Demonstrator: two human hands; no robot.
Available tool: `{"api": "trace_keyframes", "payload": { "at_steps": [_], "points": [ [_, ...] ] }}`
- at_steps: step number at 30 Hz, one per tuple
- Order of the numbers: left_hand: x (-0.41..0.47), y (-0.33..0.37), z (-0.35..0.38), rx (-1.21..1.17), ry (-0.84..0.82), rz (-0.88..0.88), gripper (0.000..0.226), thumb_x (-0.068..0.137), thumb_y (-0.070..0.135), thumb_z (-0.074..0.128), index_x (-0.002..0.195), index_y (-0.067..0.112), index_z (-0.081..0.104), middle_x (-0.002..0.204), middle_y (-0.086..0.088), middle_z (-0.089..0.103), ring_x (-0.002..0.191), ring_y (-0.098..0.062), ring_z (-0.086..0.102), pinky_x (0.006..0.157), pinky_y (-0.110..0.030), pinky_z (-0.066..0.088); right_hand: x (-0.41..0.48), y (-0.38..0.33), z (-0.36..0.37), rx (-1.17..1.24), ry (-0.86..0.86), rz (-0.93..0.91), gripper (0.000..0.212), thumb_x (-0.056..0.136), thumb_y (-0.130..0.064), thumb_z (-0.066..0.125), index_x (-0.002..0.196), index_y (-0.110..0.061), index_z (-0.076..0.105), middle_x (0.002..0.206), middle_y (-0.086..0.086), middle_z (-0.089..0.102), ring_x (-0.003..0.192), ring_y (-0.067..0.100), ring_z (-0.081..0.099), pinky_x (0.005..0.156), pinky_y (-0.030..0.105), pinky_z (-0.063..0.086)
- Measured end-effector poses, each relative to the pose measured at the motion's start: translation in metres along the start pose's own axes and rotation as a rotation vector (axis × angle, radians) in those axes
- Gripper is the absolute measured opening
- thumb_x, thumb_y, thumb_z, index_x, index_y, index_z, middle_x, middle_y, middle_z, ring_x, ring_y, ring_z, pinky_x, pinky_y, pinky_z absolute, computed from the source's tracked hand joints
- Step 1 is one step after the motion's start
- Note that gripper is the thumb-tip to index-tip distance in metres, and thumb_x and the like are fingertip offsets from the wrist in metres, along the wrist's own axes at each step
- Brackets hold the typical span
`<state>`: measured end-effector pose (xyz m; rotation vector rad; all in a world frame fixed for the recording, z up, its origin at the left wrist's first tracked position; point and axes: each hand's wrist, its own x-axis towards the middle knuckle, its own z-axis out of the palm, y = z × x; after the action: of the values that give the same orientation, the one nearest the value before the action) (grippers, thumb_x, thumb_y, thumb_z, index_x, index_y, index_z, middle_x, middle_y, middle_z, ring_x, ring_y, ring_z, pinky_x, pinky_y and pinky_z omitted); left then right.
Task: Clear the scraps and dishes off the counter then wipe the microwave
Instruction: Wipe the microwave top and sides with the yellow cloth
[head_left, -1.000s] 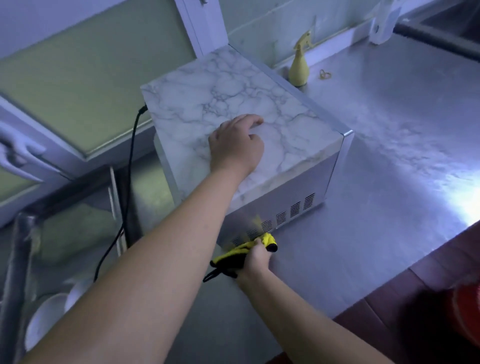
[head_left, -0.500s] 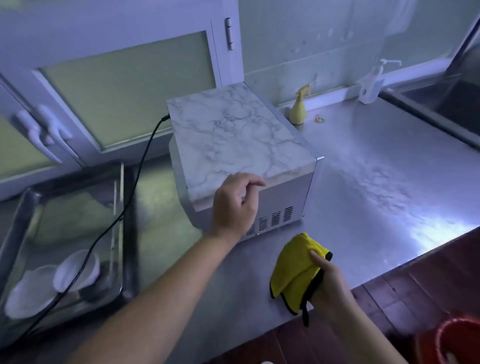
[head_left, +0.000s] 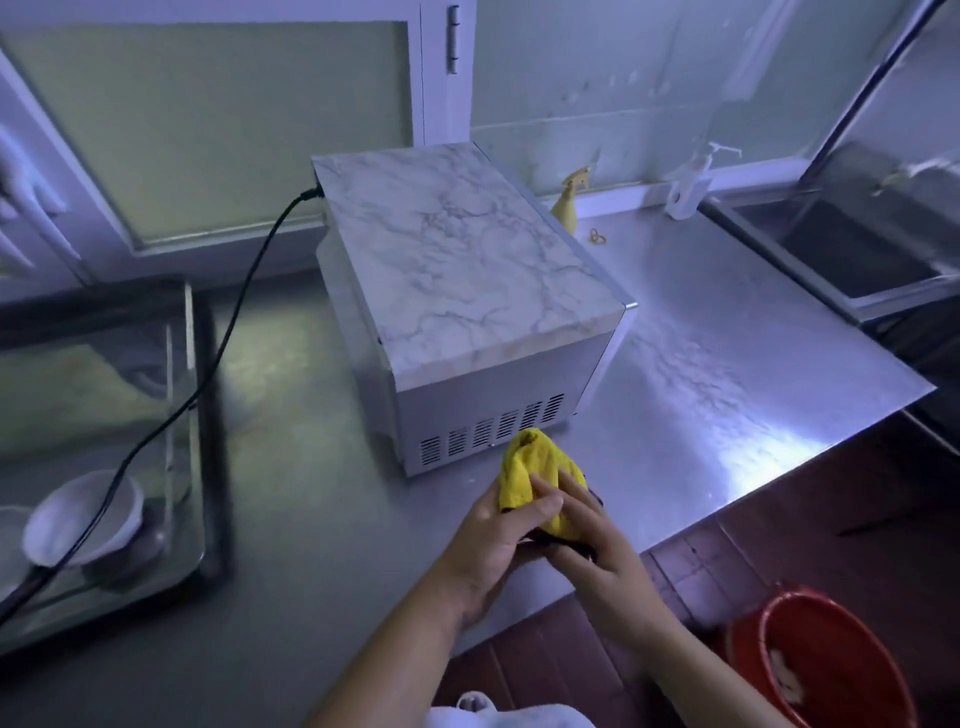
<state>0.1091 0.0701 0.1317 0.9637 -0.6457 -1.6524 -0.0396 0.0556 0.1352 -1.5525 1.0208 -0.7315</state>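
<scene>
Fingers (head_left: 543, 503) of both hands curl round the bunched cloth (head_left: 530, 462), the left hand (head_left: 488, 545) pinching its near edge and the right hand (head_left: 597, 545) cupping it from the side, held just beside the microwave's (head_left: 457, 270) vented side. The counter (head_left: 727, 364) looks cleared — a bowl (head_left: 83, 519) sits in the tray (head_left: 210, 467) at left — so I judge only wiping is left.

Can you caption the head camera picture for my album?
The left hand and right hand grip a bunched yellow cloth over the steel counter, near the marble-topped silver microwave.
</scene>
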Motion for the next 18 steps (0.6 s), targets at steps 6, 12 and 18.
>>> {"api": "trace_keyframes", "payload": {
  "at_steps": [6,12,18],
  "points": [
    [-0.006,-0.015,-0.025,0.05,-0.023,-0.103,0.031,0.084,0.025,0.07,0.114,0.02,0.072,0.11,-0.016,0.073,0.1,-0.029,0.071,0.079,-0.037,0.057,0.001,0.001,-0.026,-0.094,0.342,0.211,0.037,0.088,-0.014,0.074,0.112,-0.042,0.07,0.128,-0.02,0.061,0.127,0.008,0.052,0.106,0.041,0.041],
    [0.01,0.003,-0.016,-0.007,-0.116,-0.134,0.042,0.09,0.037,0.069,0.124,0.012,0.068,0.125,-0.017,0.067,0.116,-0.032,0.065,0.096,-0.041,0.054,0.004,0.008,-0.074,0.162,-0.226,0.356,0.06,0.075,-0.041,0.084,0.129,-0.021,0.065,0.131,0.01,0.067,0.125,0.028,0.06,0.108,0.046,0.043],
    [0.048,0.01,-0.014,0.042,-0.026,-0.136,0.027,0.091,0.03,0.068,0.115,0.02,0.073,0.12,-0.015,0.071,0.114,-0.033,0.066,0.096,-0.047,0.055,0.024,0.034,-0.093,0.405,-0.043,0.445,0.038,0.074,-0.013,0.082,0.11,-0.004,0.073,0.106,0.018,0.073,0.094,0.029,0.072,0.075,0.034,0.059]
  ]
}}
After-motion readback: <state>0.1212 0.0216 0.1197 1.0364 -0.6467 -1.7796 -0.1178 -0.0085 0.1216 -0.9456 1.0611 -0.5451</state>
